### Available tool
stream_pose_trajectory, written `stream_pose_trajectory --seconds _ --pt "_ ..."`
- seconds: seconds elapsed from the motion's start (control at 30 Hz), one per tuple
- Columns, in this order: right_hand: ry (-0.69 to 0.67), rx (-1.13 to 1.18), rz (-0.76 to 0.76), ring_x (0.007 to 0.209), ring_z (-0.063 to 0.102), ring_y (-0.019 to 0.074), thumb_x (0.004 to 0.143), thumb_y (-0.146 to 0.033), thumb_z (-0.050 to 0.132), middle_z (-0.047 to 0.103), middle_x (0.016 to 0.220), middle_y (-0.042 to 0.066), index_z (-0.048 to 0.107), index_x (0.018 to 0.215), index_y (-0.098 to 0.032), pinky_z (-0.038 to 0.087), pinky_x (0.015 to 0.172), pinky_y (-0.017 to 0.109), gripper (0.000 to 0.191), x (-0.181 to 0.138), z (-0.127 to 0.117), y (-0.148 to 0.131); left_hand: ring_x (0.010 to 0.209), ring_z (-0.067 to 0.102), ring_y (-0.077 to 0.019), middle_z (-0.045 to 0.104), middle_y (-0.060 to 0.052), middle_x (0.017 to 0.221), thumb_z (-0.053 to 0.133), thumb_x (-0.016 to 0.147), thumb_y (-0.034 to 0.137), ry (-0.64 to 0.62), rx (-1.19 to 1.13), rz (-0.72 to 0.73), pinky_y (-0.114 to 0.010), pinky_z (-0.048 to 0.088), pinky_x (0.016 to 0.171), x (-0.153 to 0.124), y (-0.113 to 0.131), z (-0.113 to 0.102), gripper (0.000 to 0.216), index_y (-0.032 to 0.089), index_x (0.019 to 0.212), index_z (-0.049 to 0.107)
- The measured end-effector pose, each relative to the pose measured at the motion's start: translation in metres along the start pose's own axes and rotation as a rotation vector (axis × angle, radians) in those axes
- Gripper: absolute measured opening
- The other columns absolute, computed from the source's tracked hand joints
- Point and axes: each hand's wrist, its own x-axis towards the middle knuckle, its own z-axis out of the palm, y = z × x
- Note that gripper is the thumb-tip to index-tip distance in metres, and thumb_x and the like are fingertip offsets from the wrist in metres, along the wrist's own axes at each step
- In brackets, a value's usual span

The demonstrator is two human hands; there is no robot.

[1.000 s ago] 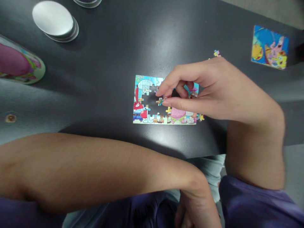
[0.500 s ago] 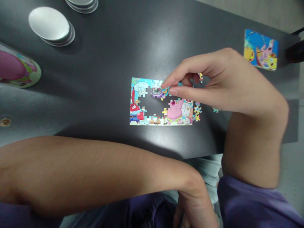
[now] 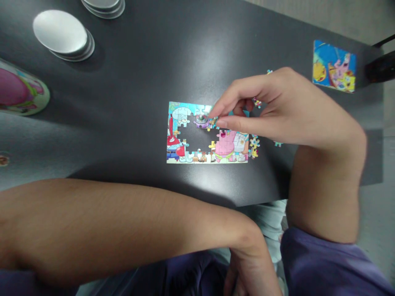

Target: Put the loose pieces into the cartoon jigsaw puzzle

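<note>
Two bare forearms were seen from above, one lying across the lower part of the frame, the other bent in from the right edge. The right hand (image 3: 286,111) was held over the right half of a small rectangular cartoon jigsaw puzzle (image 3: 208,133) at the centre of the frame, knuckles up, wrist cocked toward the lower right. Its thumb and forefinger were pinched together on a small purple and yellow puzzle piece (image 3: 210,122), which was pressed at the upper edge of the dark gap left in the middle of the puzzle. The other fingers were curled under the palm. The left forearm was laid along the near edge of the black tabletop (image 3: 154,74), and the left hand (image 3: 251,271) was dropped below that edge at the bottom of the frame, over a purple garment (image 3: 324,267); whether it was open or closed could not be told.

A few loose coloured puzzle pieces (image 3: 254,146) were scattered just right of the puzzle, partly under the right hand. A stack of round silver metal lids (image 3: 61,35) was placed at the upper left, and a second such stack (image 3: 103,6) was cut by the top edge. A pink and green printed tin (image 3: 21,92) was laid at the left edge; its contents were hidden. A square blue cartoon picture card (image 3: 333,65) was placed at the upper right.
</note>
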Motion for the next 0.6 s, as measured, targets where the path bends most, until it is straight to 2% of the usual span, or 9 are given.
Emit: stream_pose_trajectory --seconds 0.17,0.27,0.37,0.47,0.53,0.6 --pt "0.005 -0.012 0.002 0.082 0.077 0.0248 0.109 -0.052 0.094 0.094 0.098 -0.002 0.098 0.116 -0.039 0.052 0.071 0.048 0.015 0.000 -0.001 0.000 0.045 0.064 -0.0156 0.068 0.001 0.055 0.048 0.092 -0.016 0.007 -0.052 0.009 -0.025 0.050 0.047 0.000 -0.001 0.003 0.048 0.016 0.062 0.066" --pt "0.065 -0.036 0.027 0.084 0.077 0.0271 0.111 -0.054 0.094 0.095 0.100 -0.001 0.098 0.117 -0.042 0.053 0.074 0.049 0.014 -0.001 0.000 0.002 0.043 0.063 -0.0162 0.067 0.001 0.055 0.049 0.093 -0.013 0.026 -0.088 0.028 -0.027 0.050 0.047 0.004 -0.006 0.002 0.046 0.017 0.062 0.064" --pt "0.233 -0.066 0.037 0.086 0.076 0.0276 0.108 -0.051 0.099 0.094 0.103 0.002 0.099 0.116 -0.038 0.056 0.079 0.050 0.015 0.000 0.001 0.009 0.043 0.065 -0.0193 0.069 -0.003 0.058 0.041 0.103 0.002 -0.011 -0.114 0.026 -0.031 0.051 0.045 0.008 -0.012 -0.002 0.050 0.019 0.063 0.066" --pt "0.393 -0.081 0.034 0.081 0.067 0.0218 0.105 -0.044 0.102 0.090 0.099 0.002 0.096 0.110 -0.030 0.059 0.085 0.046 0.015 0.002 0.003 0.019 0.044 0.067 -0.0235 0.069 -0.004 0.059 0.035 0.113 0.027 -0.043 -0.150 0.045 -0.039 0.055 0.045 0.011 -0.018 -0.008 0.059 0.023 0.063 0.067" --pt "0.395 -0.140 0.058 0.080 0.065 0.0210 0.107 -0.039 0.101 0.087 0.098 0.002 0.094 0.106 -0.029 0.058 0.088 0.045 0.012 0.005 0.003 0.027 0.047 0.069 -0.0253 0.072 -0.004 0.063 0.040 0.109 0.036 -0.079 -0.088 0.079 -0.042 0.059 0.047 0.016 -0.023 -0.013 0.053 0.023 0.068 0.071" --pt "0.382 -0.219 0.079 0.082 0.064 0.0233 0.107 -0.038 0.099 0.088 0.104 0.003 0.094 0.105 -0.032 0.055 0.086 0.047 0.008 0.008 0.000 0.036 0.052 0.073 -0.0275 0.078 -0.005 0.068 0.047 0.098 0.036 -0.124 0.043 0.158 -0.045 0.063 0.051 0.022 -0.030 -0.018 0.037 0.025 0.073 0.072"
